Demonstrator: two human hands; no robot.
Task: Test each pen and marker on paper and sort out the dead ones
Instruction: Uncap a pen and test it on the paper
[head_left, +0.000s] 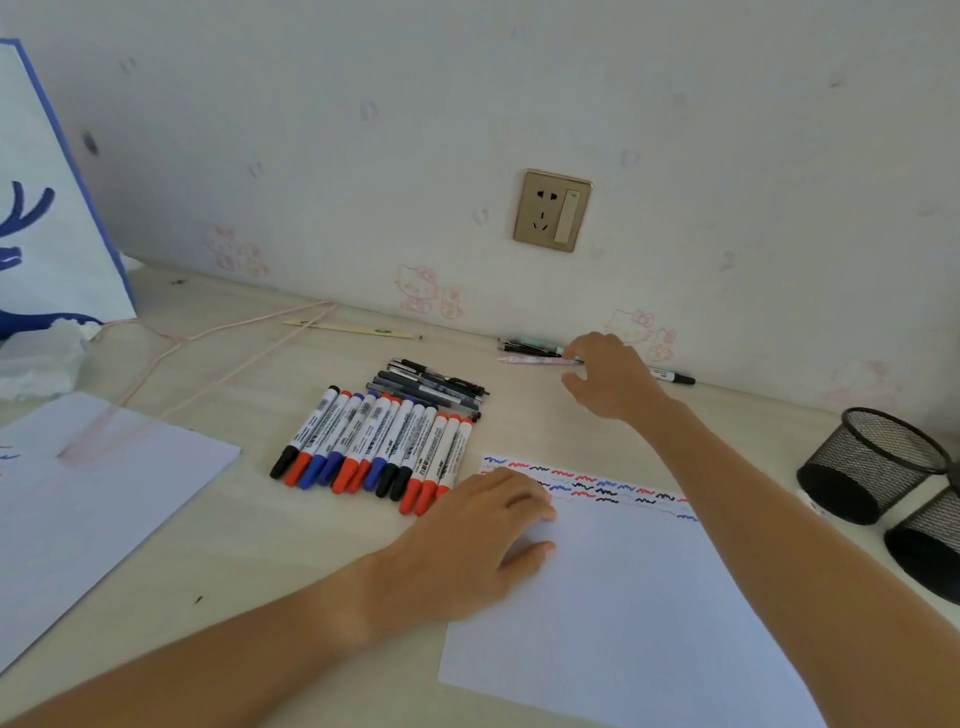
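A white sheet of paper (623, 597) lies in front of me, with red, blue and black test scribbles (587, 486) along its far edge. My left hand (483, 540) rests flat on the sheet's far left corner. Left of it, several whiteboard markers (374, 447) with black, red and blue caps lie in a row, and several dark pens (431, 387) are stacked behind them. By the wall lies a small group of pens (530, 347) with a pink pen (535, 359) in front. My right hand (610, 376) reaches there, its fingertips touching the pink pen's right end, thumb spread apart. A black marker (672, 375) sticks out behind that hand.
Two black mesh pen cups (872, 462) (930, 545) lie tipped at the right. A second sheet (93, 499) lies at the left, with a white and blue bag (47, 208) behind it and its pink cords (208, 358) trailing over the desk. A pale stick (353, 329) lies near the wall.
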